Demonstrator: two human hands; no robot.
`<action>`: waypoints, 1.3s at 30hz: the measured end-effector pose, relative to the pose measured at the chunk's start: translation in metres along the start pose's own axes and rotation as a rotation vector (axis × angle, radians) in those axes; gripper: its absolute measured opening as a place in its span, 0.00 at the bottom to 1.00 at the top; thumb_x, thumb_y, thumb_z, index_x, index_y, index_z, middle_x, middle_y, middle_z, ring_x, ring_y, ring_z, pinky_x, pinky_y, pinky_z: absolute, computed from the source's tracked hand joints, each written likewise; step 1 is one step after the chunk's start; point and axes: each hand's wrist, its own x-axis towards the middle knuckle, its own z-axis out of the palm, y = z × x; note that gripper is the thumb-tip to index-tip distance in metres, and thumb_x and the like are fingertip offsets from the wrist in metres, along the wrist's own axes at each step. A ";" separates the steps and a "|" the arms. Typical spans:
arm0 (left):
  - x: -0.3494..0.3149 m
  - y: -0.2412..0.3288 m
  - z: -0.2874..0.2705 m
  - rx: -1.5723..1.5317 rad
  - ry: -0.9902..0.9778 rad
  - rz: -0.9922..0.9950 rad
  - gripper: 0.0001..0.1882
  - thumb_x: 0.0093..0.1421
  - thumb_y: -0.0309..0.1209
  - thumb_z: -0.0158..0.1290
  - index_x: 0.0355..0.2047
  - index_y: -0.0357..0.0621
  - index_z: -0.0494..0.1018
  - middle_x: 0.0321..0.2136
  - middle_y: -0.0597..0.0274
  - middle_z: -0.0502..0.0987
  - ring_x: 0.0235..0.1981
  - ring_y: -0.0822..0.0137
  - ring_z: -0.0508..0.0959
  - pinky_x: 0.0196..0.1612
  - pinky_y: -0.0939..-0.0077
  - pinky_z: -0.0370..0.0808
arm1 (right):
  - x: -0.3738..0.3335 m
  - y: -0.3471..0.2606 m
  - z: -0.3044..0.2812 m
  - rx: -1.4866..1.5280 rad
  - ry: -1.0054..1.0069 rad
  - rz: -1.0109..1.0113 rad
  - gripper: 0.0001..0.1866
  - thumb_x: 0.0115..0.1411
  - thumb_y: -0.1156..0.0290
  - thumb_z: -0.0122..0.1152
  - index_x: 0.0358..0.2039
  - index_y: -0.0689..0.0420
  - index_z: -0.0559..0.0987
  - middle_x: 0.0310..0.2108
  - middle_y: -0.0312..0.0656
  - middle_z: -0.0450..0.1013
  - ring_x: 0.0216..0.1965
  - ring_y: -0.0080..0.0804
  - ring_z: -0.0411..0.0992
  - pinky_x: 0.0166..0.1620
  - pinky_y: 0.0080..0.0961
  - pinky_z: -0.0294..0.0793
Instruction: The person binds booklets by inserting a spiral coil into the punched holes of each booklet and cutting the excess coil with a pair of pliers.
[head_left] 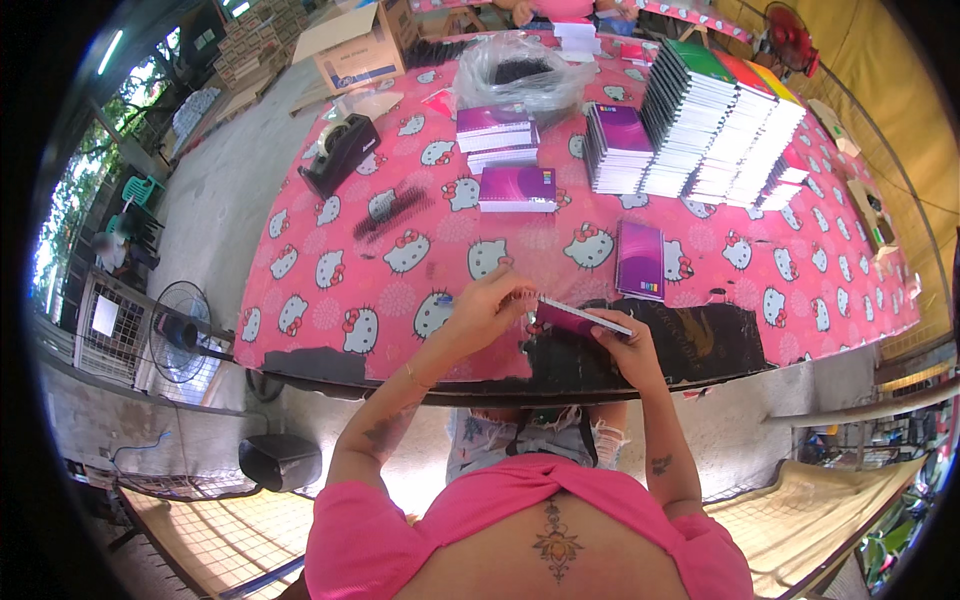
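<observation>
A small purple notebook (572,318) is held over the near edge of the table, tilted, its white page edge upward. My right hand (630,348) grips its right end, thumb on top. At the notebook's left end, the fingers of my left hand (497,303) are pinched together on what looks like a thin binding coil, mostly hidden by the fingertips. Just beyond my right hand lies a purple spiral notebook (640,258), flat on the table. Loose black binding coils (392,215) lie in a bunch beyond my left hand.
Purple notebook stacks (517,190) stand mid-table, with tall stacks of bound notebooks (690,130) at the right. A black tape dispenser (340,155), a clear plastic bag (522,75) and a cardboard box (358,45) sit farther off. A fan (180,332) stands left; another person (570,8) is across.
</observation>
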 end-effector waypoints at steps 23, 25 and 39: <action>-0.020 0.033 0.041 0.691 0.157 0.257 0.36 0.65 0.49 0.53 0.66 0.38 0.62 0.64 0.48 0.65 0.66 0.46 0.62 0.68 0.35 0.48 | -0.018 -0.013 0.023 0.081 0.221 0.017 0.17 0.64 0.70 0.66 0.53 0.60 0.81 0.40 0.33 0.77 0.37 0.15 0.71 0.39 0.15 0.73; -0.022 0.018 0.039 0.684 0.159 0.276 0.33 0.67 0.49 0.49 0.64 0.38 0.65 0.64 0.48 0.65 0.67 0.44 0.62 0.70 0.35 0.45 | -0.020 -0.003 0.026 0.097 0.188 0.005 0.17 0.64 0.71 0.66 0.53 0.60 0.81 0.40 0.33 0.77 0.38 0.15 0.71 0.39 0.15 0.73; -0.030 0.037 0.042 0.810 0.033 0.295 0.41 0.65 0.57 0.47 0.67 0.38 0.61 0.70 0.48 0.58 0.71 0.47 0.56 0.66 0.31 0.52 | -0.021 -0.032 0.030 0.242 0.307 -0.014 0.19 0.63 0.69 0.67 0.51 0.64 0.80 0.36 0.33 0.76 0.32 0.16 0.69 0.35 0.16 0.69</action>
